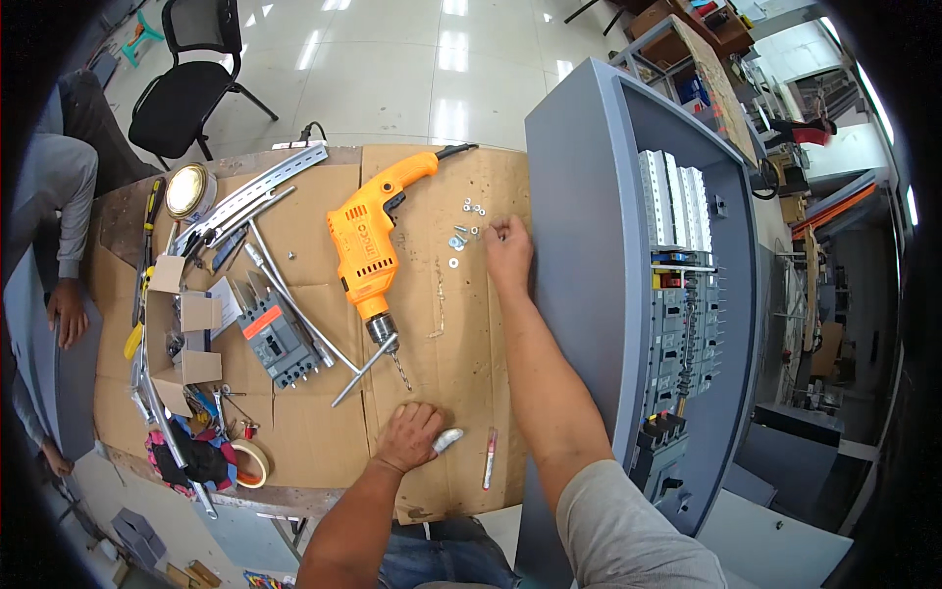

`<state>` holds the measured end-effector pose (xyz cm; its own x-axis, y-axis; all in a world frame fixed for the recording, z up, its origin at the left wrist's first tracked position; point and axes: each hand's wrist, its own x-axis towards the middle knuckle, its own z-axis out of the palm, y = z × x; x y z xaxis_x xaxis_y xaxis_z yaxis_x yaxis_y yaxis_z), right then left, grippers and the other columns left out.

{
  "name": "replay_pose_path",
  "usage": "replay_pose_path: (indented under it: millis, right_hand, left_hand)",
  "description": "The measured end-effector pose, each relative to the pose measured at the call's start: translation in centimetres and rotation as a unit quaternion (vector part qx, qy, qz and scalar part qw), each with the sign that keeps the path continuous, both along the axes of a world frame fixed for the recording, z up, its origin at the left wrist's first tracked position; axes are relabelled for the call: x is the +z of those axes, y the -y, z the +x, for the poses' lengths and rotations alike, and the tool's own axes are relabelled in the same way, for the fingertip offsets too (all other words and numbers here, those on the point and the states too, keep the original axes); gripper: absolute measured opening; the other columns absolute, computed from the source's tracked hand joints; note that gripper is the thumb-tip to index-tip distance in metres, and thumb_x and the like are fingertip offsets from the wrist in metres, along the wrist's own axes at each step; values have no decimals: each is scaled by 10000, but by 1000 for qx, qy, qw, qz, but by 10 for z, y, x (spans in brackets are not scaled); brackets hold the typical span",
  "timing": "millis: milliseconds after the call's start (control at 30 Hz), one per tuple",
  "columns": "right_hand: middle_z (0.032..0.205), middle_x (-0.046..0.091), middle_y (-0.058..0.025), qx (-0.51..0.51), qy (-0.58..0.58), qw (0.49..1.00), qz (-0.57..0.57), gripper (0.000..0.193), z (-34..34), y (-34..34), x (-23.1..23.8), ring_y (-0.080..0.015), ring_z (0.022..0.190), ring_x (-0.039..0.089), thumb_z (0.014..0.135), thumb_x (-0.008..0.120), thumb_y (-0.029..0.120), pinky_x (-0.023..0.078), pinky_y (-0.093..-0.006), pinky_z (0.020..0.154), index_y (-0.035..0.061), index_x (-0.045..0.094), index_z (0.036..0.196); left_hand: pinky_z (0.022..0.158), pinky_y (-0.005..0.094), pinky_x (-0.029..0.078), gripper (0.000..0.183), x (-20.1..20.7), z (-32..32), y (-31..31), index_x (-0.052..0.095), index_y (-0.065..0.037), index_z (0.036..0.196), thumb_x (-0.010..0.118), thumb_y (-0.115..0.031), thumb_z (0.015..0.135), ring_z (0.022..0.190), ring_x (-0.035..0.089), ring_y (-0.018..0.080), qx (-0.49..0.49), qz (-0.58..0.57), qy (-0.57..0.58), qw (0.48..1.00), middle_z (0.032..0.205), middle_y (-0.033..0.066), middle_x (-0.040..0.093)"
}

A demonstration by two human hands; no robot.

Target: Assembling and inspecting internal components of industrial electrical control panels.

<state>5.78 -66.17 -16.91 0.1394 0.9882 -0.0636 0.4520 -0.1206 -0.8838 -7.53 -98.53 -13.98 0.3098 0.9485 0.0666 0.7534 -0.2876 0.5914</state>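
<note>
- Our right hand (507, 250) reaches the small screws and washers (464, 233) on the cardboard-covered desk (461, 324), fingers curled; whether it grips one, we cannot tell.
- Our left hand (407, 437) rests open and flat beside the orange drill (371, 245).
- We should pinch one piece only, slowly.

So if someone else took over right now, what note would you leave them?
Right hand: stretched out, fingertips at the small screws and washers scattered on the cardboard; whether it has pinched one cannot be told.
Left hand: flat on the cardboard, holding nothing, beside a small silver piece.
Orange drill lies between the hands, untouched.
Grey cabinet lies open on the right.
</note>
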Motion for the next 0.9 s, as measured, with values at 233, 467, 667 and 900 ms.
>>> replay_pose_path:
  millis: [233,467,667,900]
  right_hand:
    - [817,686,-163,75,209,972,69,223,-26,-19,8,-270,732,665,886,644,155,524,-394,696,-8,615,1035]
    - [754,623,-56,-135,-467,857,-173,197,-10,11,26,-175,561,570,955,593,242,418,-290,443,66,593,866]
    - [788,629,-49,-39,-217,972,-79,189,4,10,25,-160,613,577,946,620,219,449,-285,520,36,625,895]
    - [1001,705,-169,128,194,973,18,253,-48,36,23,-309,939,684,926,656,196,528,-433,820,71,662,1146]
  left_hand:
    - [817,394,454,431,-6,-2,3,633,-88,1085,768,-332,757,882,550,269,24,24,12,999,949,71,566]
    - [804,393,448,416,-4,-4,2,635,-92,1088,756,-335,773,876,548,267,20,4,5,1000,945,69,564]
    - [814,379,439,354,-2,5,-4,631,-111,1034,735,-336,782,873,547,255,4,16,7,1000,924,66,550]
    - [755,417,471,329,-3,-15,12,649,-119,1012,755,-338,791,801,587,280,67,27,45,996,877,71,592]
